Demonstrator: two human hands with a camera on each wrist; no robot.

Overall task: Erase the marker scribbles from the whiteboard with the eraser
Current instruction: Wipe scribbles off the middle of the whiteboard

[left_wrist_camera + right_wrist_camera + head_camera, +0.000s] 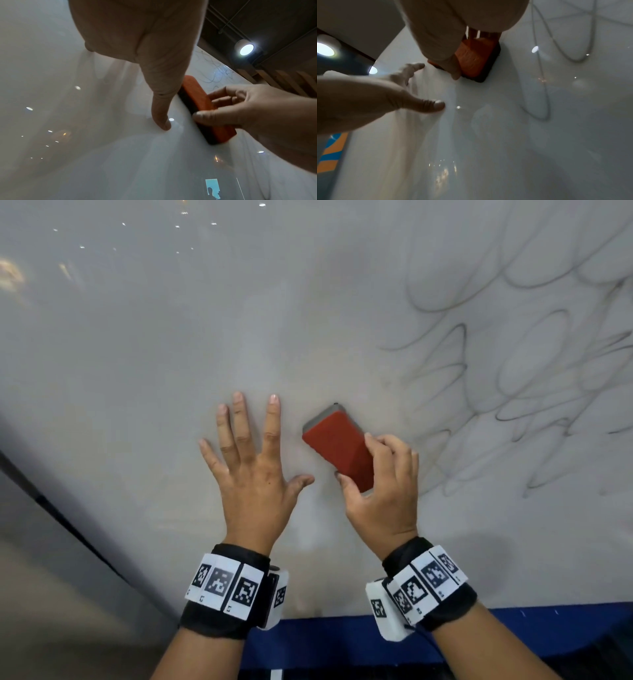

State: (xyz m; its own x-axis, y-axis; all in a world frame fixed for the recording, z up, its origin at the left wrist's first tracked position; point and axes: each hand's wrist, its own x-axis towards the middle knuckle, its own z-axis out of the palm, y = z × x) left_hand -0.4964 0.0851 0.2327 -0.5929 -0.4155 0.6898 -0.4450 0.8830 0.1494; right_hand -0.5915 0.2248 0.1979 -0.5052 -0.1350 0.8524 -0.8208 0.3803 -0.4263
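Mostly the view is filled by the whiteboard, a glossy pale surface that mirrors ceiling lights as small bright dots. Along its lower edge runs a blue band, and a dark strip borders it on the left. Across the right part of the board sprawl the marker scribbles, thin dark loops and ovals overlapping one another from the top right down to about the level of the hands; the board to their left looks bare, with only a faint grey haze.

Next come the hands, each wearing a black wrist strap with white squares of black-and-white code. The left hand lies flat against the board, fingers straight and spread wide, thumb out to the side, holding nothing. Just beside it the right hand grips the eraser, thumb on one long side and curled fingers on the other. That red block with its dark felt sits pressed on the board, tilted, at the left edge of the scribbles, between the two hands.
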